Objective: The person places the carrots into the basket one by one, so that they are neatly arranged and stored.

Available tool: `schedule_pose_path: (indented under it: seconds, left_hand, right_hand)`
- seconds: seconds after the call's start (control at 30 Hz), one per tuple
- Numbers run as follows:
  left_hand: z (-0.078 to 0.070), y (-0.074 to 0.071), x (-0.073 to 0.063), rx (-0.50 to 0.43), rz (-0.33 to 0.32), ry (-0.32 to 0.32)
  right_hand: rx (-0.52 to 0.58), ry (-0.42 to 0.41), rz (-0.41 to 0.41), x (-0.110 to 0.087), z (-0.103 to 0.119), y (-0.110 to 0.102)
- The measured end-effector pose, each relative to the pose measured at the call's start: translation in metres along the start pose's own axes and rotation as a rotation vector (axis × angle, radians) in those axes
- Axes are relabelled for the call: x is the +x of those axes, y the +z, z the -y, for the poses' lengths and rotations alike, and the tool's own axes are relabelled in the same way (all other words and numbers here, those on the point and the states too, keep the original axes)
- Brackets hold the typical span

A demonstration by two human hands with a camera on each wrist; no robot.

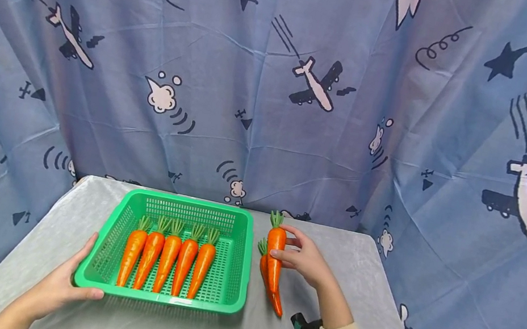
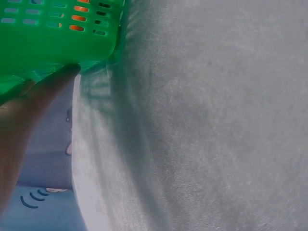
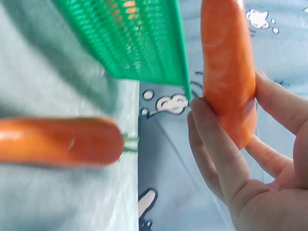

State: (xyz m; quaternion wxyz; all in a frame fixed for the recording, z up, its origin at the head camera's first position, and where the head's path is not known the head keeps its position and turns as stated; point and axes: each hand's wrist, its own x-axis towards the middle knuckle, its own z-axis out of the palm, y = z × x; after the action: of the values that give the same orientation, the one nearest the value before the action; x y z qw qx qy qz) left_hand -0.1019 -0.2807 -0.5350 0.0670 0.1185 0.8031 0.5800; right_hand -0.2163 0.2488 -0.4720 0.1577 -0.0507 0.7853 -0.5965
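Observation:
My right hand [image 1: 307, 260] holds an orange carrot [image 1: 276, 240] with green stem stubs, thumb on one side and fingers on the other. This carrot is raised above the table, right of a green plastic basket [image 1: 169, 300]. Below it, a second carrot [image 3: 62, 141] lies on the table, partly covered by the held one in the head view. At the basket's front left corner, my left hand [image 1: 53, 288] grips the rim, its thumb along the front and its fingers along the left side. Several carrots [image 1: 169, 256] lie side by side inside the basket, stems toward the back.
A grey cloth covers the table [image 1: 351, 293]. Blue curtains [image 1: 273, 103] printed with planes and stars hang behind and at both sides. A black strap piece [image 1: 306, 325] sticks out by the right wrist.

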Motion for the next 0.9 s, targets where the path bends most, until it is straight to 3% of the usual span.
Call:
schedule_pose_path:
  seconds: [0.47,0.6,0.9]
  left_hand:
    - [-0.001,0.001,0.0,-0.059,0.019,-0.008]
    - [0.001,0.001,-0.001,-0.038,0.014,0.009]
    - [0.001,0.001,0.0,-0.05,0.017,-0.005]
  right_hand:
    - [0.057,-0.024,-0.014,0.015,0.022,0.046]
    - [0.073,-0.025,0.004,0.02,0.024,0.058]
    - [0.003,-0.02,0.013,0.023,0.027,0.071]
